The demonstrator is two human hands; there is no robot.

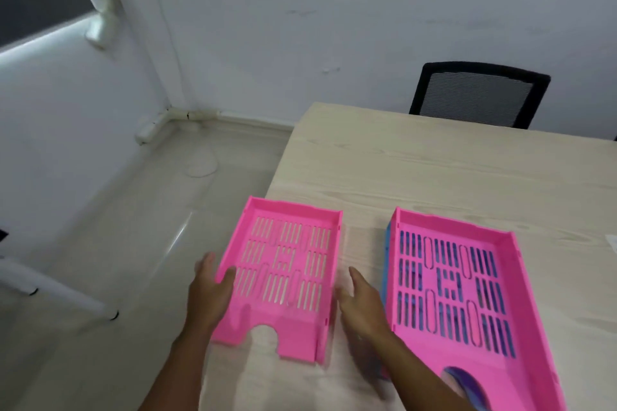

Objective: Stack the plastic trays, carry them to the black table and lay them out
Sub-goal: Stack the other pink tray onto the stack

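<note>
A single pink slotted tray (283,320) lies at the left edge of the light wooden table (434,170), partly overhanging it. My left hand (208,294) grips its left wall, thumb inside on the tray floor. My right hand (362,304) is beside its right wall with fingers apart, and I cannot tell whether it touches. To the right sits a stack with a pink tray (467,340) on top and a blue tray (387,264) showing beneath along its left side.
A black mesh chair (477,93) stands behind the table's far edge. White walls meet at a corner at left, above a glossy pale floor (133,260). White table legs (50,290) with black feet stand at far left. A scrap of white paper (612,240) lies at the right edge.
</note>
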